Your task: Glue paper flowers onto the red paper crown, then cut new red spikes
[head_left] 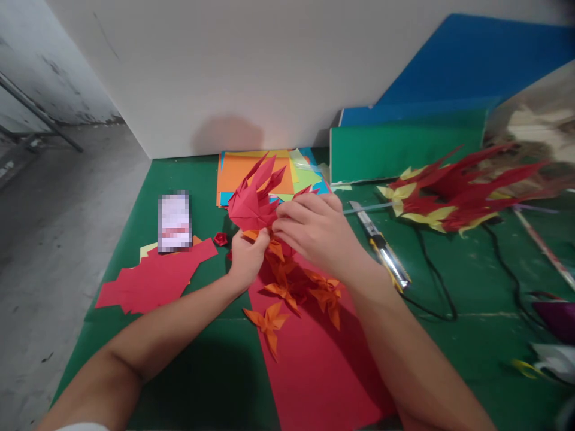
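A: Where is the red folded-paper piece [249, 209] held?

B: Just beyond the left hand [245, 260] and to the left of the right hand [321, 233] — its long spikes are aimed away from the body, tilted rightward. It is touched by both, so neither is clearly nearer.

A: And the fingers?

B: The left thumb and finger are pinched at its lower edge, where an orange fold [250, 234] is seen. The right fingers are bent close together at its right side — what is gripped there cannot be told.

A: Underneath?

B: Orange paper flowers [272, 323] are scattered on a red sheet [327, 383], laid on the green table [197, 359]. A cutter [381, 245] is placed to the right, a phone [175, 221] to the left.

A: The room?

B: The table is backed by a white panel [269, 72]; concrete floor [54, 239] is seen at left.
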The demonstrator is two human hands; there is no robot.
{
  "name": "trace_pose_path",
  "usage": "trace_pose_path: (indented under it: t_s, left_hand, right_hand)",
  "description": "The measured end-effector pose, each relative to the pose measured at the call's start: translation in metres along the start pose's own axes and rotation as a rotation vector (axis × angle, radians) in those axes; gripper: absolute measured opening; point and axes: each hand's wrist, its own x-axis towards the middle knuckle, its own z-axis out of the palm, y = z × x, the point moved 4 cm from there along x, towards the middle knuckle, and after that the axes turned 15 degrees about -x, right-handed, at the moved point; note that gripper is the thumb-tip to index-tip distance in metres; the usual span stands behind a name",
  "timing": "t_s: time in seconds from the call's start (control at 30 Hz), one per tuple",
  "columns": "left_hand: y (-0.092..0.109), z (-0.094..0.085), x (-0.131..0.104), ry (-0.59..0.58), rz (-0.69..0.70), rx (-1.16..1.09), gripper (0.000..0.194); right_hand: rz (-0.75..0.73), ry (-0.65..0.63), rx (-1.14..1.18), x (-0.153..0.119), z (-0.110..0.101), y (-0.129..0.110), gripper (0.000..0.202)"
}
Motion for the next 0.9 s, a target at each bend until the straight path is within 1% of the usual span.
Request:
trace_pose_path:
  t_s: [0.1,0.17,0.23,0.3,0.47,0.57,0.67,0.73,0.8,0.9]
  left_hand:
    - [-0.002,0.003,-0.002,-0.079,-0.025,-0.092,0.025]
    - [-0.002,0.007,-0.003,-0.133,-0.044,-0.144,0.033]
    - [-0.002,0.01,-0.005,-0.153,-0.052,-0.164,0.041]
    - [0.0,0.012,-0.005,-0.142,-0.047,-0.154,0.044]
    - [0.004,0.014,-0.006,-0.109,-0.012,-0.105,0.041]
    - [0.006,0.013,-0.005,-0.087,0.007,-0.107,0.04]
    - [0.006,0.012,-0.004,-0.079,0.016,-0.101,0.04]
    - [0.005,0.011,-0.003,-0.09,0.021,-0.119,0.041]
    - [0.004,0.011,-0.003,-0.109,0.018,-0.158,0.043]
    - [0.005,0.011,-0.002,-0.119,0.003,-0.212,0.046]
  right_hand:
    - [0.024,0.029,-0.005,0.0,0.002,0.002,0.023]
    - [0.038,0.03,-0.017,0.0,0.003,0.004,0.021]
    - [0.041,0.028,-0.032,0.001,0.003,0.004,0.021]
    - [0.04,0.025,-0.037,0.001,0.002,0.004,0.021]
    - [0.064,-0.015,0.003,0.001,0.001,0.004,0.021]
    - [0.087,-0.009,0.013,0.0,0.002,0.004,0.02]
    - [0.109,0.049,-0.009,0.0,0.005,0.005,0.014]
    - [0.13,0.097,-0.01,-0.001,0.005,0.008,0.014]
    - [0.194,0.139,0.016,-0.003,0.004,0.015,0.018]
    - [0.34,0.153,0.085,-0.009,0.001,0.032,0.025]
